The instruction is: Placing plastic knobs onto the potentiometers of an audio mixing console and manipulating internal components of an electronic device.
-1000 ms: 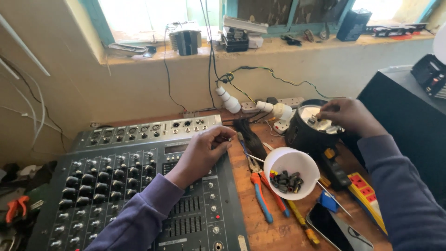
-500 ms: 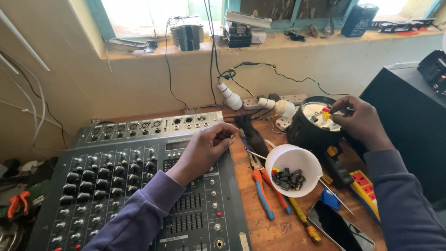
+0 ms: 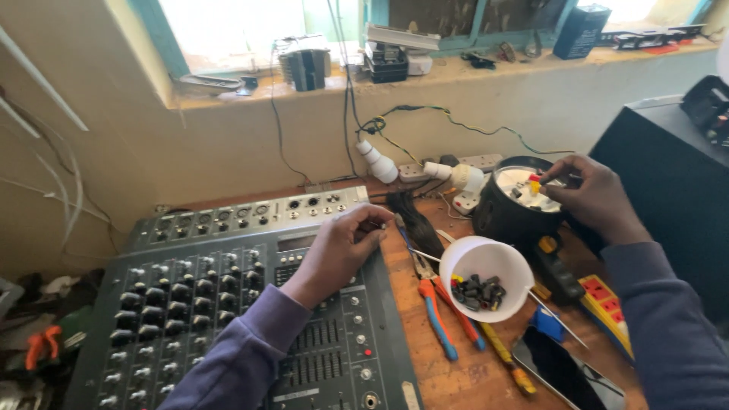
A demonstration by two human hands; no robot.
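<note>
A grey audio mixer [image 3: 228, 304] with many black knobs lies on the wooden bench. My left hand [image 3: 334, 254] rests on its upper right part, thumb and forefinger pinched on a small dark knob [image 3: 372, 225] at the mixer's edge. My right hand [image 3: 596, 197] reaches over a black round pot [image 3: 505, 216] that holds small parts on a white inside. Its fingertips pinch a small red and yellow part [image 3: 535, 183] there. Between the hands, a white bowl [image 3: 486, 262] holds several black knobs.
Blue-handled pliers [image 3: 439, 323], a red-handled tool [image 3: 465, 330] and a yellow screwdriver [image 3: 505, 357] lie below the bowl. A dark phone [image 3: 566, 372] and a yellow power strip [image 3: 607, 304] sit at the right front. A black speaker box [image 3: 672, 175] stands at right. Cables and plugs [image 3: 456, 175] hang by the wall.
My right hand has stayed at the black pot, its fingers shifting slightly over the small parts. My left hand has kept its place on the mixer.
</note>
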